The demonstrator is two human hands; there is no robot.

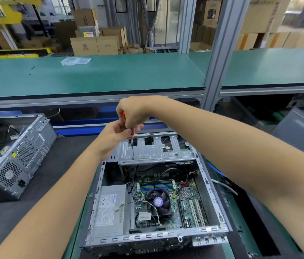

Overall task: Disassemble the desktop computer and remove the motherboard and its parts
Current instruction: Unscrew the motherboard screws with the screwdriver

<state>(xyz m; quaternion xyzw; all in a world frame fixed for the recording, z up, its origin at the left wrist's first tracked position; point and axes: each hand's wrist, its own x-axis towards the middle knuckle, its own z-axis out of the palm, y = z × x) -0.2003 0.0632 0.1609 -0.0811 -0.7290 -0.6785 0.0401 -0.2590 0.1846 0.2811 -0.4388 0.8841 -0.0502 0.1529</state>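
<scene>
While your head camera looks down over the bench, your right hand [135,114] is curled over the top of an orange-handled screwdriver [132,134], gripping the handle from above. Your left hand [116,134] comes in from below and pinches the lower part of the handle, near where the shaft starts. The screwdriver stands close to upright, and its thin shaft runs down to the silver drive cage [155,151], with the tip touching the cage's left front part.

The open desktop computer case [210,187] lies flat in front of you with its side panel off. The drive cage spans its far end. Inside, the green motherboard [192,208] sits in the right and middle part of the case. A black CPU fan [159,201] with a purple centre label sits on the board, with thin wires crossing it. The grey power supply [110,208] fills the near left corner of the case, just beside the board.

To your left a second computer case [19,156] rests on the dark mat, well apart from the first. Beyond both runs a green shelf [110,75] with a clear plastic tray [75,61] on it, and cardboard boxes [94,45] are stacked behind.
</scene>
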